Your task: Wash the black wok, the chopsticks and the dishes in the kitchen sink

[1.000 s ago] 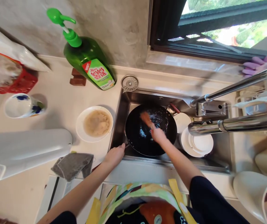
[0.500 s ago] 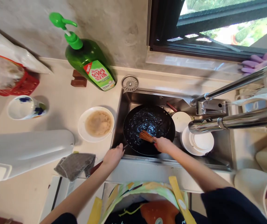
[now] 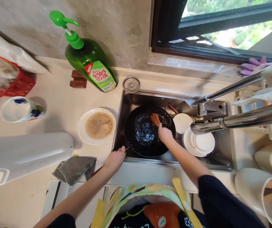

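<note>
Bracing a black wok (image 3: 147, 133) low in the stainless steel sink (image 3: 150, 98), the person works it at the middle of the frame, the pan tilted slightly and resting on whatever lies beneath it. Its dark inside glistens wet. The right hand (image 3: 165, 133) sits over the pan's right half, its right fingers (image 3: 161, 128) closed around a reddish-brown bristle brush (image 3: 155, 119), whose tips point up and left against the wok's inner surface. The left hand (image 3: 114, 160) comes in from the lower left, and its left fingers (image 3: 123, 150) curl at the sink's near edge beside a short dark stub by the wok's rim. They look placed there to steady the pan against the brush, though how firmly they hold cannot be told.

To the right, white plates (image 3: 199, 142) sit stacked in the sink, with a white dish (image 3: 182, 123) just beside the wok, under a steel faucet (image 3: 209, 118). Left of the sink, on the tabletop (image 3: 55, 104), a plate of beige residue (image 3: 96, 126) rests within easy reach, and a grey cloth (image 3: 75, 169) lies lower down. A green pump bottle of dish soap (image 3: 88, 57) stands at the upper left, close to the sink's round strainer cap (image 3: 131, 84), conveniently near the washing.
</note>
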Demonstrator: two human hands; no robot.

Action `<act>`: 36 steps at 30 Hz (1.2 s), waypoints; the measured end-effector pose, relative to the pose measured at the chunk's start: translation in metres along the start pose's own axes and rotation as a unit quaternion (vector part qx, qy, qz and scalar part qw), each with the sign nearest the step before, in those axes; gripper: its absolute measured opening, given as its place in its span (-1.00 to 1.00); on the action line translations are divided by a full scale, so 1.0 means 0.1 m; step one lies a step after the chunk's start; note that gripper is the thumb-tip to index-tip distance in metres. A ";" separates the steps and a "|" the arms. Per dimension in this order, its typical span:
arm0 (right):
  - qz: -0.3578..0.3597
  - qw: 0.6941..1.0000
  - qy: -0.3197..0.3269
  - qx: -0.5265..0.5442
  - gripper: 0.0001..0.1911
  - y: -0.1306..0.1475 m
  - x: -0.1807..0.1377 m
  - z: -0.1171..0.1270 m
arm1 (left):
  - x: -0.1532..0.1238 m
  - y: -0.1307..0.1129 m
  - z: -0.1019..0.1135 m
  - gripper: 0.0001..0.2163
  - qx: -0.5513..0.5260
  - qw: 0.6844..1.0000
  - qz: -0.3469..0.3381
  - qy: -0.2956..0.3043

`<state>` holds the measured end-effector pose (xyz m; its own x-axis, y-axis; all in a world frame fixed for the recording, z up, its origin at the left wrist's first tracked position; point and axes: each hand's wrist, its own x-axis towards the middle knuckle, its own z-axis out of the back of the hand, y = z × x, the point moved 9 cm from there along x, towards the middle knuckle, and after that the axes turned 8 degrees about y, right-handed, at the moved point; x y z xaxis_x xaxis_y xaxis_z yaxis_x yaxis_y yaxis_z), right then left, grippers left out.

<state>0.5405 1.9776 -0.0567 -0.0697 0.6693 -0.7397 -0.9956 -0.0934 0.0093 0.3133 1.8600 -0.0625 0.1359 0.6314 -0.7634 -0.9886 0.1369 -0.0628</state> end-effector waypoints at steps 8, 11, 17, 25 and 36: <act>0.143 0.978 0.139 0.062 -0.65 0.35 -0.11 -0.29 | 0.02 0.07 -0.09 -0.73 -0.005 1.000 0.000 -0.008; 0.075 0.994 0.036 0.071 -0.57 0.32 0.06 -0.02 | 0.02 0.07 -0.08 -0.74 -0.002 1.000 -0.002 -0.005; 0.205 0.967 0.108 0.102 -0.62 0.49 -0.19 -0.31 | -0.01 0.07 -0.05 -0.74 0.013 1.000 0.007 0.011; 0.058 0.997 0.034 -0.024 -0.44 -0.06 -0.09 -0.13 | -0.07 -0.05 0.05 -0.73 0.025 1.000 0.003 -0.011; 0.087 0.995 0.044 -0.020 -0.47 -0.11 -0.22 -0.19 | -0.07 -0.04 0.06 -0.67 0.036 0.999 0.003 -0.034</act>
<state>0.5538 1.9502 -0.0535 -0.2338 0.5736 -0.7851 -0.9653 -0.2338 0.1167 0.3164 1.8592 -0.0529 0.1368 0.6831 -0.7174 -0.9826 0.1854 -0.0109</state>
